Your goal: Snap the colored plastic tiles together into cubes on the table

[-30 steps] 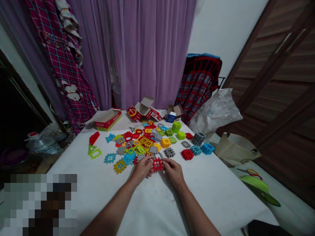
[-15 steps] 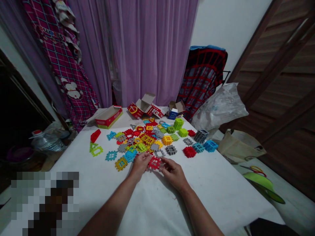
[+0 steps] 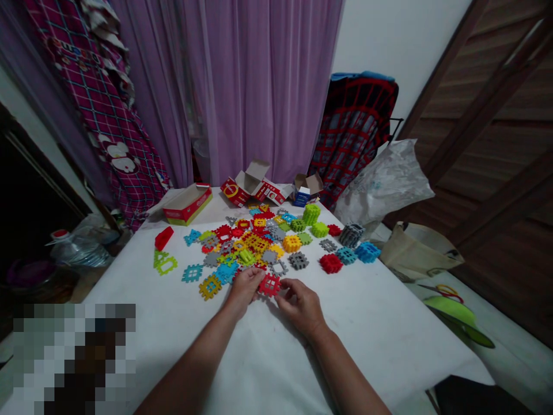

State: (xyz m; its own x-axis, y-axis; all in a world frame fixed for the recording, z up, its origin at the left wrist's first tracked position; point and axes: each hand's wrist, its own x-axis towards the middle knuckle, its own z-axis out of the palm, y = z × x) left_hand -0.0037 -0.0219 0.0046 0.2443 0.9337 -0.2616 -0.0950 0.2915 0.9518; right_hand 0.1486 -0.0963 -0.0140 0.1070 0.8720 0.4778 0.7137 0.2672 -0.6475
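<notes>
A red square toothed building tile [image 3: 270,285] with window-like holes is held just above the front of the table by my left hand [image 3: 246,290], whose thumb and fingers pinch its left side. My right hand [image 3: 303,304] is at the tile's right edge, fingers curved and apart; whether its fingertips touch the tile I cannot tell. Just beyond lies a spread pile of toothed tiles [image 3: 254,242] in red, yellow, blue, green and grey. A mustard tile [image 3: 210,286] and a blue tile [image 3: 192,273] lie left of my left hand.
Stacked tiles stand at the right, among them a red stack [image 3: 330,263], a blue stack [image 3: 367,252] and a dark grey stack [image 3: 351,235]. Along the back are a red-green box [image 3: 190,207], an open red box [image 3: 235,193] and a small blue box [image 3: 301,197].
My right fingers have shifted slightly against the tile's right edge. My left hand keeps its pinch on the red tile. The whole view has moved a little.
</notes>
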